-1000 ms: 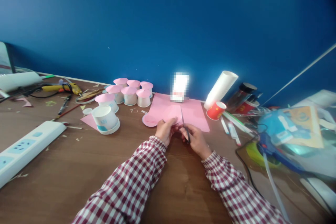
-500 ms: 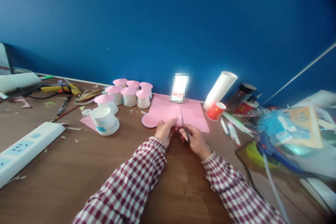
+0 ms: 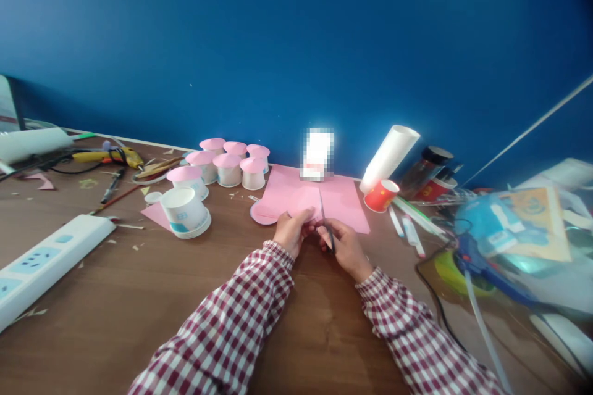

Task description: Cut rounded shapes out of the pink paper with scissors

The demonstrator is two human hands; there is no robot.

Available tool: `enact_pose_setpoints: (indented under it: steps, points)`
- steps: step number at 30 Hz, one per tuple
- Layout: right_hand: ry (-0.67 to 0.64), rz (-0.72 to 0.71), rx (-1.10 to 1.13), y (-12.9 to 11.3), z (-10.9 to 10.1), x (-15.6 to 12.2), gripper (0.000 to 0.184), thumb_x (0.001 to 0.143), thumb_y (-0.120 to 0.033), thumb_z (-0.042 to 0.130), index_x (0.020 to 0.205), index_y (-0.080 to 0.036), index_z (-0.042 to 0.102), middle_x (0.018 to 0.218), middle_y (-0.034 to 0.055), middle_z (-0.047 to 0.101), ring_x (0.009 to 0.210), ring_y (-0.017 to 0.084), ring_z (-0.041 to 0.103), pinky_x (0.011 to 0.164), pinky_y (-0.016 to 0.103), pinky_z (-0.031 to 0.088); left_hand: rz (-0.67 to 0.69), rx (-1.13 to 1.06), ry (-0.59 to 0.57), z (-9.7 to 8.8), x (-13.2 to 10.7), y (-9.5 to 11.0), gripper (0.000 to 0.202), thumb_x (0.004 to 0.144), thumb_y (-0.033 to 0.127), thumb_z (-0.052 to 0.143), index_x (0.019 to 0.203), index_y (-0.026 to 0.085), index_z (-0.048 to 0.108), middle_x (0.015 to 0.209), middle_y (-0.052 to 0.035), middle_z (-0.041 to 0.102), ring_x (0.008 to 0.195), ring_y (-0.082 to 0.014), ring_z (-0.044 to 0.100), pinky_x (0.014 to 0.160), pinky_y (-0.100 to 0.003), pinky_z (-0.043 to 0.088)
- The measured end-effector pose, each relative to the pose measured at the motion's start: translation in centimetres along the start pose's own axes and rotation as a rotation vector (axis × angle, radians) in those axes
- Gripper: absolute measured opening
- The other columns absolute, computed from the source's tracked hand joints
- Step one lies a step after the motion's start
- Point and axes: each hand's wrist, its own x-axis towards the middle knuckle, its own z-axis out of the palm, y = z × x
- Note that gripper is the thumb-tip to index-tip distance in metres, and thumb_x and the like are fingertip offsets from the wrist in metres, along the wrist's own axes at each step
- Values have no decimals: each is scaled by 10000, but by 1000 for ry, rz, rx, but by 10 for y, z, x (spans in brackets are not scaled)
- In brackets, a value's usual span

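In the head view my left hand (image 3: 293, 231) pinches a piece of pink paper (image 3: 303, 200), whose outline blends into the pink sheet behind it. My right hand (image 3: 345, 247) is closed on dark-handled scissors (image 3: 330, 238). The blades point up and away, at the right side of the held paper; whether they bite into it I cannot tell. Beneath and beyond both hands lies a larger pink sheet (image 3: 349, 200) on the table. A rounded pink cutout (image 3: 263, 213) rests at its left edge, beside my left hand.
Several paper cups with pink cone tops (image 3: 252, 171) stand left of the sheet, and a stacked white cup (image 3: 182, 213) is nearer. A power strip (image 3: 50, 259) lies at left. On the right are a red cup (image 3: 380, 195), a white roll (image 3: 391, 154), markers (image 3: 411, 234) and a blue glue gun (image 3: 491, 274).
Both hands stay almost in the same place. The scissor blades look slightly shifted to the right beside the held paper; nothing else has visibly moved.
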Motion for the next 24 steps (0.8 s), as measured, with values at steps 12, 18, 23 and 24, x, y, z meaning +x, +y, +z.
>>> enact_pose_setpoints:
  steps: [12,18,23,24]
  points:
    - [1,10,-20,-3,-1,0,293,834,-443,565,857,-156,617,569,-13,533,511,126,503,487,233,404,-1,0,-2,0,-1,0,180,615,156,743,702,78,606,546,-22,599,456,-81,561,405,-151,438]
    - [5,0,-28,-4,-1,-1,293,837,-440,562,885,-158,627,571,-13,535,507,124,505,479,230,407,10,2,-3,-1,1,0,204,598,167,759,692,79,601,538,-14,583,459,-79,554,410,-155,440]
    - [7,7,-36,-4,-1,-1,305,832,-446,564,898,-156,632,562,-13,537,496,124,508,460,225,405,12,2,-6,-2,2,-1,213,595,176,760,696,79,601,533,-10,574,454,-76,539,413,-161,437]
    - [8,9,-37,-4,-1,-1,306,833,-444,563,907,-155,632,562,-13,537,495,124,507,459,226,405,12,0,-6,-2,2,-1,212,596,176,758,700,79,601,534,-9,574,456,-77,540,412,-161,436]
